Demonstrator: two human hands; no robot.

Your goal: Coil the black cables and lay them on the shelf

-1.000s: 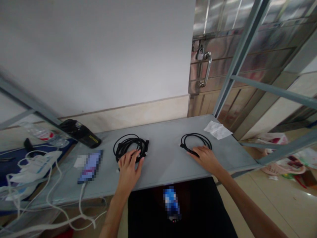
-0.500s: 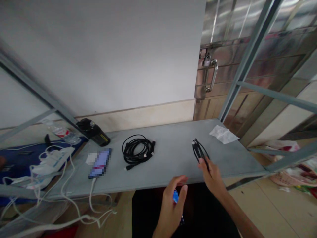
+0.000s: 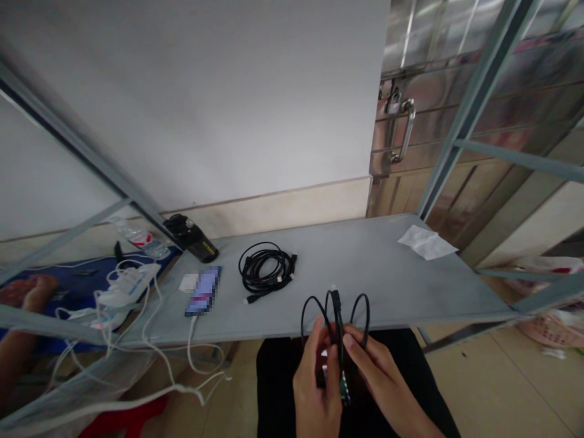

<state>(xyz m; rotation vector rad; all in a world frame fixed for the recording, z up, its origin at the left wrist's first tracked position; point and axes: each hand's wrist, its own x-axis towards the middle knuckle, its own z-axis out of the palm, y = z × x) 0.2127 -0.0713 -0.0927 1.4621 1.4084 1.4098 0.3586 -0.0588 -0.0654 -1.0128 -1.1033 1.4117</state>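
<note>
A looped black cable (image 3: 336, 304) is held between my two hands at the table's front edge, above my lap, its connector end pointing up. My left hand (image 3: 317, 374) closes on its left side, and my right hand (image 3: 376, 365) pinches it from the right. Loops of the cable stand out to both sides. Beyond, a coil of black cables (image 3: 267, 269) lies on the grey table (image 3: 360, 249), with several connectors at its edges.
A phone (image 3: 204, 291) with a white cable, a black cup-like object (image 3: 191, 238) and a power strip (image 3: 130, 286) are at left. White paper (image 3: 426, 242) lies at right. Another person's hand (image 3: 34, 292) shows at far left.
My right hand has brought the looped cable left and down to my left hand, which has closed on it. The view has shifted slightly. Another person's hand has come further into view at left.
</note>
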